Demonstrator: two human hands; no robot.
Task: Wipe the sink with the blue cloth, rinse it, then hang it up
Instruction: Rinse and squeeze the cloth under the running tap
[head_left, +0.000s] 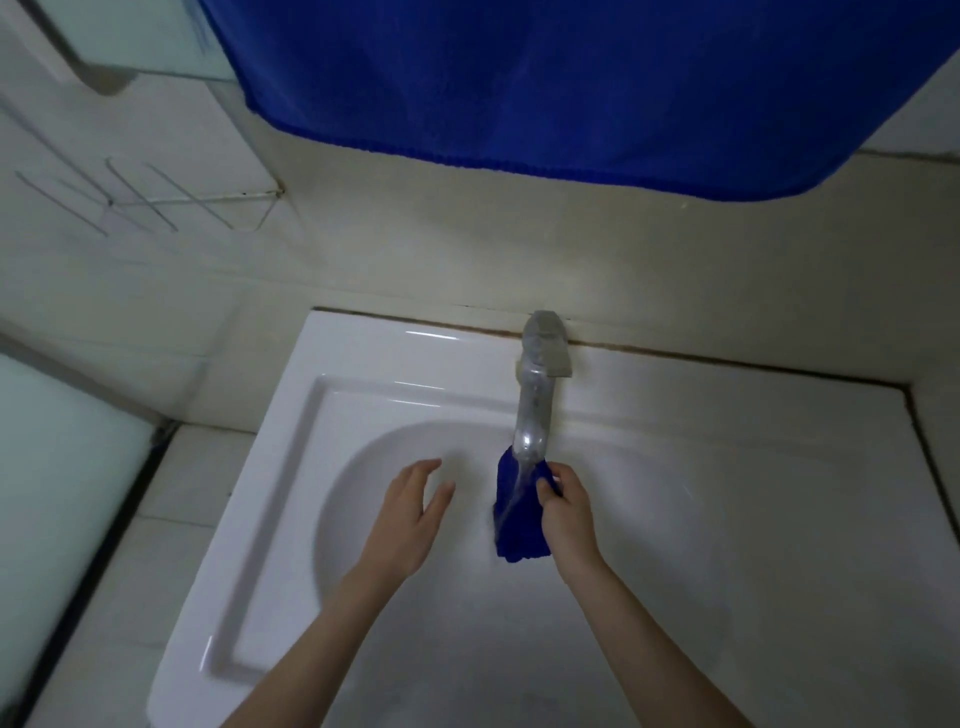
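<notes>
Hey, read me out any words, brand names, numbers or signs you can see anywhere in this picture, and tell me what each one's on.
None: no readable text appears anywhere in the view.
Silver metal faucet: no brand mark can be made out; its surface is blurred.
White ceramic sink: plain.
Small blue cloth held in the right hand: no tag visible.
Large blue towel hanging above: no label visible.

Dim, cool light is falling across the scene, giving everything a bluish-grey cast. Small glare streaks are showing on the white sink (363, 364) rim and the faucet (535, 415) (its metal is looking smeared). Motion blur is softening the whole frame, and the wide lens is bending the wall lines near the edges.
</notes>
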